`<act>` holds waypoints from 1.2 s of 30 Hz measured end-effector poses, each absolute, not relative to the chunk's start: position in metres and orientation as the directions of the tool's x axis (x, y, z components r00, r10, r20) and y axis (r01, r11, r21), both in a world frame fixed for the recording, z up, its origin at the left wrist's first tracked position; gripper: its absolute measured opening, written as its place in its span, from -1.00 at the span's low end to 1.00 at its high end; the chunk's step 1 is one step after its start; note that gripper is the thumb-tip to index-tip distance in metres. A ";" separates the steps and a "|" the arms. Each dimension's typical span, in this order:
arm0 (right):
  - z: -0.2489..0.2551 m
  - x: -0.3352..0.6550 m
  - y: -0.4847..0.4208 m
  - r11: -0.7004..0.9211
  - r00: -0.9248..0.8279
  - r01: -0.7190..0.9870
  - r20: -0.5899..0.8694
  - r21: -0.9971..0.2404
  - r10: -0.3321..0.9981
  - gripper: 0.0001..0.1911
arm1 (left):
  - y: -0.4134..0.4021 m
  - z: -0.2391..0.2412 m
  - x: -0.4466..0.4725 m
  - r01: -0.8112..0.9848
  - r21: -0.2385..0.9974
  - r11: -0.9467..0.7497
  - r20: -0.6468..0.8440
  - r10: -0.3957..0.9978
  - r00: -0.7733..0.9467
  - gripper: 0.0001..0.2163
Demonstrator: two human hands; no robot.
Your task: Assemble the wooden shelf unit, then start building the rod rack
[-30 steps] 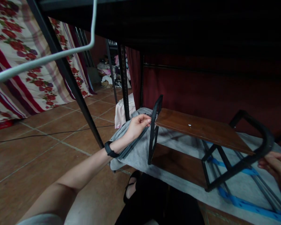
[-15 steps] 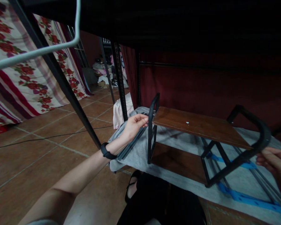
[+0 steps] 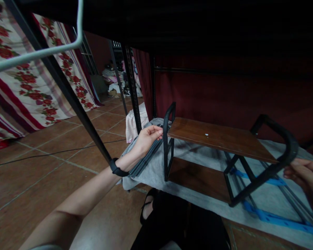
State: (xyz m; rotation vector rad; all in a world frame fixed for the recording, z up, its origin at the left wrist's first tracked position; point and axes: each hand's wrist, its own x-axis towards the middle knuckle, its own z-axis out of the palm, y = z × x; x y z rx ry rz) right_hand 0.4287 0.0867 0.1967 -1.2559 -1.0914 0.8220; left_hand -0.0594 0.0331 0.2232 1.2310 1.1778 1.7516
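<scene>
A small two-tier rack with brown wooden shelves (image 3: pixel 216 137) and black metal end frames stands on a grey cloth (image 3: pixel 156 168) on the floor. My left hand (image 3: pixel 147 137) reaches to the rack's left end frame (image 3: pixel 167 139), its fingers curled at the frame and over a bundle of dark metal rods (image 3: pixel 144 161) lying on the cloth. A black band sits on that wrist. My right hand (image 3: pixel 304 177) is at the right edge, fingers closed around the right end frame (image 3: pixel 281 163).
A black slanted pole (image 3: pixel 67 93) and upright posts (image 3: pixel 131 86) stand to the left. A white bar (image 3: pixel 41 52) crosses the top left. A floral cloth hangs at left, a dark red curtain behind. Blue strips (image 3: pixel 276 220) and rods lie on the cloth at right.
The view has drifted slightly, so the rack sits a little higher and further left in the frame. Both hands stay at the end frames.
</scene>
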 end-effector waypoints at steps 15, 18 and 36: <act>0.209 0.420 0.086 0.182 0.242 0.136 0.211 -0.974 0.947 -0.55 | 0.035 0.226 -0.060 -0.091 0.940 -0.329 0.288 0.908 -0.304 -0.79; 0.214 0.418 0.086 0.162 0.234 0.174 0.201 -0.971 0.951 -0.57 | 0.035 0.225 -0.061 -0.096 0.940 -0.328 0.288 0.911 -0.297 -0.79; 0.200 0.423 0.079 0.162 0.285 0.097 0.184 -0.982 0.941 -0.51 | 0.034 0.228 -0.059 -0.127 0.950 -0.285 0.237 0.924 -0.301 -0.74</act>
